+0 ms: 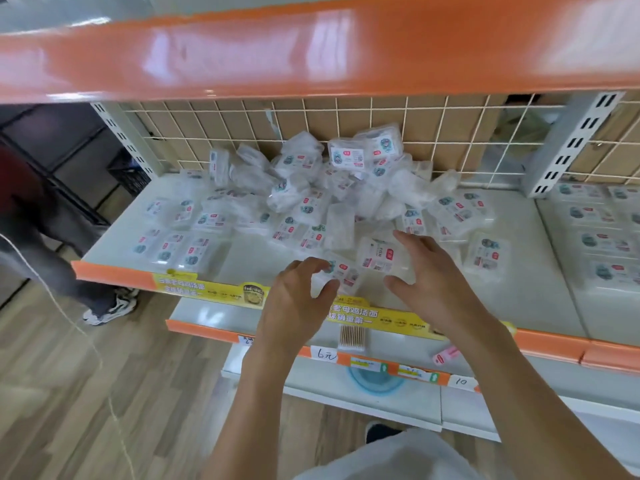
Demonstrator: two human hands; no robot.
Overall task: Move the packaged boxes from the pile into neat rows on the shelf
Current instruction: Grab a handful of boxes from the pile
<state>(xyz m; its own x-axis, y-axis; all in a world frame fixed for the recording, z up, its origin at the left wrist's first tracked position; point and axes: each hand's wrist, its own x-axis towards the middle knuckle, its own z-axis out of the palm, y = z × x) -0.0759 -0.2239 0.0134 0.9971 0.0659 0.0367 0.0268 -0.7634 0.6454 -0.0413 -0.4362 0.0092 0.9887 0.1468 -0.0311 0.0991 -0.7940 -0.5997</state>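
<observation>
Single head-worn view; looks forward and down, close over the white metal shelf (242,268) with orange edge; wide-angle.

I see bright, even overhead light with only weak shadows. Broad white glare streaks run along the glossy orange upper shelf edge (311,46) from 10 to 2 o'clock. Motion blur smears most of the frame: the heap of clear plastic-wrapped boxes (311,188) reads soft and its labels are illegible. Wide-angle bend curves shelf lines at 3 and 9 o'clock. The wood-look floor (86,393) at 8 o'clock is streaked.
</observation>
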